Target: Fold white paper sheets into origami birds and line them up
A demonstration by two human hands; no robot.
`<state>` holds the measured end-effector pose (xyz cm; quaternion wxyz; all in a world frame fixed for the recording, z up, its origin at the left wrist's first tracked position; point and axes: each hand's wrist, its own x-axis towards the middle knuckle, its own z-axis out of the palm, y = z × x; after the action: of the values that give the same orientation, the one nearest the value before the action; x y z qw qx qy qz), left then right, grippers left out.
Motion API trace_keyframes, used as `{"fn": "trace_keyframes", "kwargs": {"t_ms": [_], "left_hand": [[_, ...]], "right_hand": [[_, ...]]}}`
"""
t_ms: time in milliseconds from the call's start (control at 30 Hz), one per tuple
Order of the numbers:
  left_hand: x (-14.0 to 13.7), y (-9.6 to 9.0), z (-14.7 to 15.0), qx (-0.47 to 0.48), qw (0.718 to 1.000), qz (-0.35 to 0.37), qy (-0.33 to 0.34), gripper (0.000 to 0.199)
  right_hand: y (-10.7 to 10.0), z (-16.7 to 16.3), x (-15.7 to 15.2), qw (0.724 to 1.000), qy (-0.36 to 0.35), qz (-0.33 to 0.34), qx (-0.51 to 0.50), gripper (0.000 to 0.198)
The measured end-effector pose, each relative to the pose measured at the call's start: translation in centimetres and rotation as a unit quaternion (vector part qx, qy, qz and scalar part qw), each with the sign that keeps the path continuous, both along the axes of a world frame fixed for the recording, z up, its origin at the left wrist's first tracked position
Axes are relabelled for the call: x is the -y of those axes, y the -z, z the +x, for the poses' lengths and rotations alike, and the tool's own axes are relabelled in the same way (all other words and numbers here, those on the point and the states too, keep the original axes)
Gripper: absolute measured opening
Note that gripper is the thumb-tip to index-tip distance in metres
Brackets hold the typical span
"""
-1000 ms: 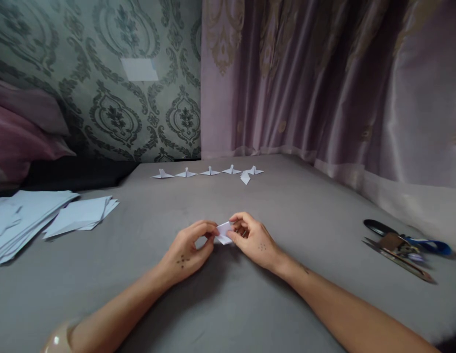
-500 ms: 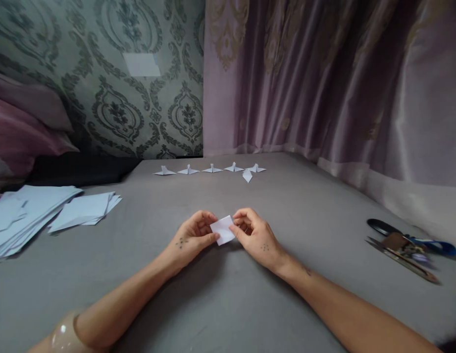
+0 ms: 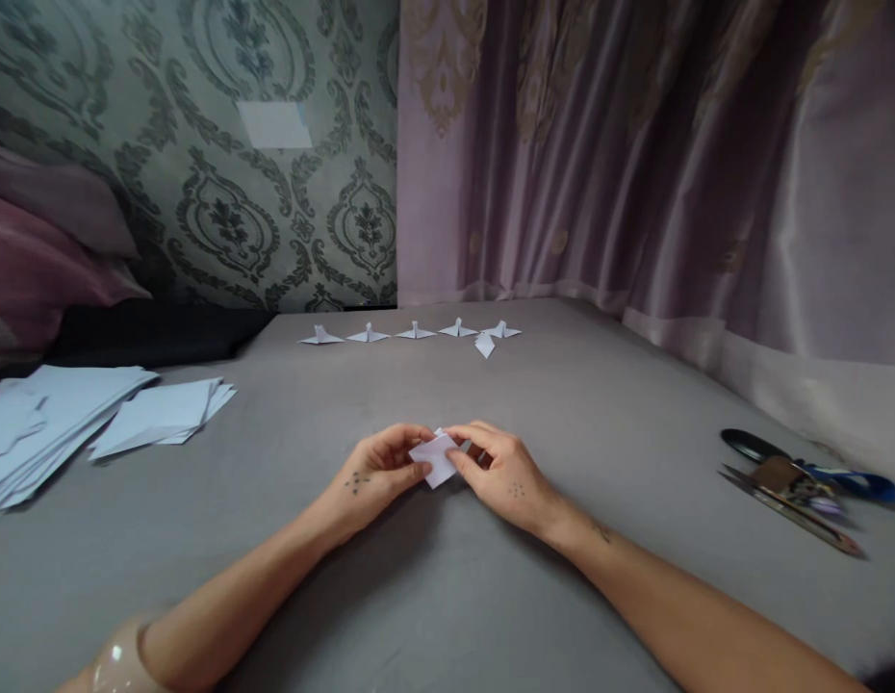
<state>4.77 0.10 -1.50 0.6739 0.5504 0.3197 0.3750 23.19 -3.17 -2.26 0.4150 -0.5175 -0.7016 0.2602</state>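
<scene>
A small folded square of white paper [image 3: 436, 462] is held between both hands, just above the grey surface, with one corner toward me. My left hand [image 3: 379, 472] pinches its left corner between thumb and fingers. On the other side, my right hand [image 3: 501, 470] grips the right corner, thumb on the front face and fingers behind. A small bit of the paper's back layer shows above its top edge. The fingertips behind the paper are partly hidden.
Several folded white paper figures [image 3: 416, 331] stand in a row at the back, with a small kite-shaped paper piece [image 3: 485, 346] before them. Paper sheets [image 3: 64, 423] and smaller cut papers [image 3: 159, 414] lie left. A pointed metal tool [image 3: 794, 510] and blue-handled scissors [image 3: 852, 483] lie right.
The paper has turned so a corner points toward me, and its back layer now shows at the top. My right fingers have shifted slightly left, closer to my left hand.
</scene>
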Motion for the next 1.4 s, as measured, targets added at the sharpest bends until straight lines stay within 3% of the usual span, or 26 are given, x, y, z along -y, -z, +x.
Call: {"fn": "trace_keyframes", "kwargs": {"t_ms": [200, 367, 633, 833, 933, 1033, 1100, 1200, 1267, 1333, 1400], "left_hand": [[0.2, -0.7, 0.0, -0.05, 0.997, -0.044, -0.026, 0.034], [0.5, -1.4, -0.3, -0.082, 0.994, -0.049, -0.057, 0.039], [0.4, -1.7, -0.3, -0.009, 0.992, -0.088, -0.093, 0.046], [0.2, -1.5, -0.3, 0.043, 0.988, -0.11, -0.096, 0.052], [-0.1, -1.1, -0.3, 0.066, 0.985, -0.122, -0.098, 0.052], [-0.4, -0.8, -0.3, 0.079, 0.982, -0.129, -0.114, 0.05], [-0.6, -0.8, -0.2, 0.081, 0.979, -0.138, -0.125, 0.05], [-0.7, -0.8, -0.2, 0.081, 0.977, -0.15, -0.127, 0.05], [-0.7, -0.7, -0.2, 0.083, 0.978, -0.151, -0.115, 0.05], [-0.7, -0.6, -0.2, 0.086, 0.981, -0.146, -0.092, 0.051], [-0.5, -0.4, -0.2, 0.087, 0.984, -0.14, -0.064, 0.052]], "right_hand": [[-0.2, -0.1, 0.1, 0.999, -0.034, 0.032, 0.0, 0.024], [0.5, 0.2, -0.2, 0.998, -0.017, 0.063, 0.006, 0.019], [0.1, 0.0, 0.5, 0.984, -0.011, 0.155, 0.082, 0.023], [-0.4, -0.2, 1.2, 0.968, -0.055, 0.179, 0.167, 0.026], [-0.7, -0.3, 1.4, 0.959, -0.11, 0.176, 0.193, 0.029], [-1.1, -0.5, 1.6, 0.956, -0.164, 0.159, 0.183, 0.028], [-1.2, -0.6, 1.6, 0.967, -0.163, 0.138, 0.136, 0.025], [-1.0, -0.6, 1.0, 0.995, -0.072, 0.067, 0.025, 0.019], [-0.8, -0.5, 0.4, 0.998, 0.008, -0.012, -0.053, 0.018], [-0.8, -0.3, -0.2, 0.985, 0.046, -0.1, -0.134, 0.022], [-1.1, -0.2, -0.5, 0.962, 0.039, -0.167, -0.212, 0.029]]}}
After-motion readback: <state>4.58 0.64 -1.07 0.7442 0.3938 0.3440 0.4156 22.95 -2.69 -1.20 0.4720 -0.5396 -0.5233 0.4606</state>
